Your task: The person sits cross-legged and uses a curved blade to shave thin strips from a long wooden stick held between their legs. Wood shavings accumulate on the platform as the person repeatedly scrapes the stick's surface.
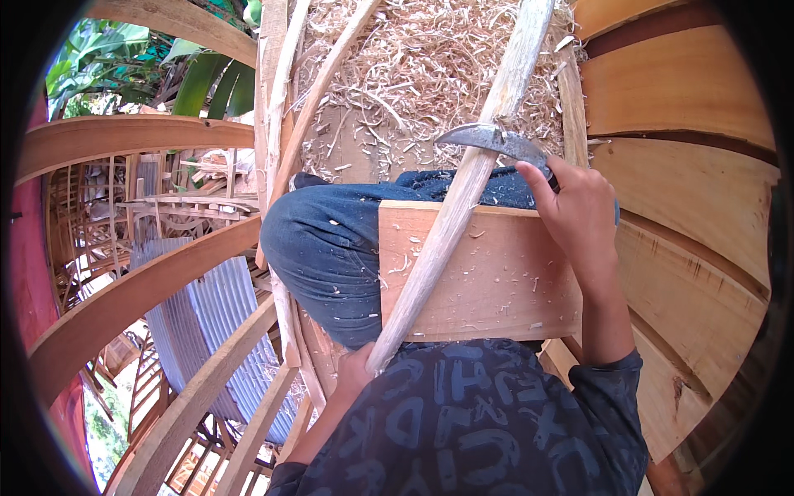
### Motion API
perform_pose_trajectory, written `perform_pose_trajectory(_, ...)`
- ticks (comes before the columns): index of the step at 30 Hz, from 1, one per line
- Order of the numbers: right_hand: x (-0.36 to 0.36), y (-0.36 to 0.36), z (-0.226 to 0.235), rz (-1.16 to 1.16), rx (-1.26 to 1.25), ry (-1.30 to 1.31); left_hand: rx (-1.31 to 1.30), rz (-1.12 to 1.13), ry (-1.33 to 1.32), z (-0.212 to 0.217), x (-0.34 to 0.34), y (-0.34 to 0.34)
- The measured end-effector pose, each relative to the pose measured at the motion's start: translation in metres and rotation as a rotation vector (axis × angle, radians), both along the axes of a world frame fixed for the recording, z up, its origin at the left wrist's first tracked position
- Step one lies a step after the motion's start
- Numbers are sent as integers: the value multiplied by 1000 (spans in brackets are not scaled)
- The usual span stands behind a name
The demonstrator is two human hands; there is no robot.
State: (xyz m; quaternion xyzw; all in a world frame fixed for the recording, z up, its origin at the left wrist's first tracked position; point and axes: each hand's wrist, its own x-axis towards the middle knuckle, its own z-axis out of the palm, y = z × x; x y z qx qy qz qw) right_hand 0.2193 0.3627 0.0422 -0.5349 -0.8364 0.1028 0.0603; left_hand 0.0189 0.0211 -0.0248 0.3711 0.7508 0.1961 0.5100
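Head view: right hand (579,211) grips curved blade (496,140) set against long wooden pole (463,198). Left hand (357,372) clenches pole's lower end by the torso. Pole lies diagonally over plank (496,281) on the lap. Shavings (422,66) pile ahead; knee (322,240) sits left, curved boards (686,99) close in right.
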Motion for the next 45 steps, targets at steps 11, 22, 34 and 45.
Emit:
perform_pose_trajectory(11,-2,-16,5,-11,-58,85,36,8,-8,-7,-1,-6)
perform_pose_trajectory(22,26,-7,26,188,-901,451,23,-33,-2,-14,-2,-13)
perform_pose_trajectory(34,27,-29,-6,112,-685,668,10,-26,-33,2,-2,1)
perform_pose_trajectory(45,25,-36,8,81,-726,546,60,-52,16,-13,-3,-14)
